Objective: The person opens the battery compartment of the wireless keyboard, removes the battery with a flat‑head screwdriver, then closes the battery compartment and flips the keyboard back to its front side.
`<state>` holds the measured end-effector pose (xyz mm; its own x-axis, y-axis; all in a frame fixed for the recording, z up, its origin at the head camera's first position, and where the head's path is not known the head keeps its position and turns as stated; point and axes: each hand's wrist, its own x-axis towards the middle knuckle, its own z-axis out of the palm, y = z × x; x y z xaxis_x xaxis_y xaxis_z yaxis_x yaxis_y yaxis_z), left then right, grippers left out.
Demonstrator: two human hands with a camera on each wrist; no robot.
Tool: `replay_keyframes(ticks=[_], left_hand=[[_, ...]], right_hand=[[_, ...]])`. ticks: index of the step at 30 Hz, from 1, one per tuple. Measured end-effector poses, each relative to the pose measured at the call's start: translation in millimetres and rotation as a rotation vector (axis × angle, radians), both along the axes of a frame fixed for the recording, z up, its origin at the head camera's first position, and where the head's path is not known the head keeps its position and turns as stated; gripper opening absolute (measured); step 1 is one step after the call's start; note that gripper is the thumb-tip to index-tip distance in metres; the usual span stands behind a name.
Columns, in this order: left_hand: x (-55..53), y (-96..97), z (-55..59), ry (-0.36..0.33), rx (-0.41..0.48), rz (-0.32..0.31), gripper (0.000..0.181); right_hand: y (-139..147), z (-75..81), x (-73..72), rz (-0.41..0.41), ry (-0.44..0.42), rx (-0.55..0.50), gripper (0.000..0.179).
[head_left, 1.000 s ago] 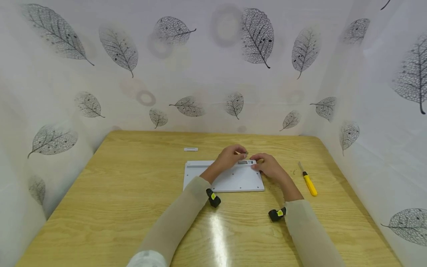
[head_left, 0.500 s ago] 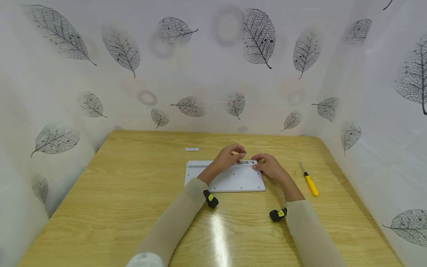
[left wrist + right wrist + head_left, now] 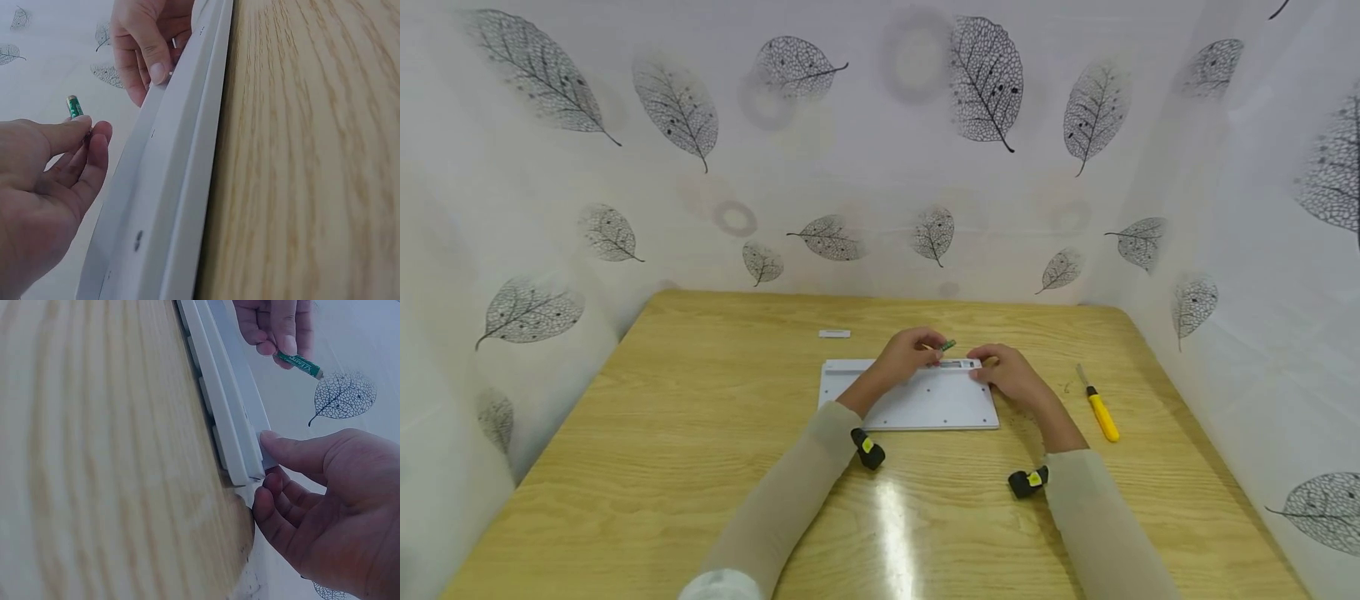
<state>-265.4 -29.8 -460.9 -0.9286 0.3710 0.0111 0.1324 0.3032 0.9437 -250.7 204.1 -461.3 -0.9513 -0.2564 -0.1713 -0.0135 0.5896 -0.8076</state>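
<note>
A white keyboard lies face down on the table, its screw-dotted underside up. Keys show along its lower side in the right wrist view. An uncovered battery slot is near its far right corner. Just above that slot, my left hand pinches a green battery between thumb and fingers, one end sticking out. My right hand grips the keyboard's far right corner, thumb on the underside and fingers curled at the edge.
A small white cover lies behind the keyboard to the left. To the right is a screwdriver with a yellow handle. A leaf-print curtain surrounds the wooden table at the back and sides.
The green battery has turned in my left fingers, so more of its length shows. My right hand keeps its grip on the keyboard corner.
</note>
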Motion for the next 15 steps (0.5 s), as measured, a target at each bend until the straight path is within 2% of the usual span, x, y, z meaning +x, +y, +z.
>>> replay_keyframes(ticks=[10,15], left_hand=[[0.7,-3.2,-2.1,0.014,-0.083,-0.016,0.021],[3.1,-8.0,0.6,0.014,-0.104,-0.018,0.022]], right_hand=[[-0.3,-0.2,-0.1,-0.009,-0.016,0.016,0.036],[-0.7,-1.6,-0.4,-0.006,-0.020,0.024,0.036]])
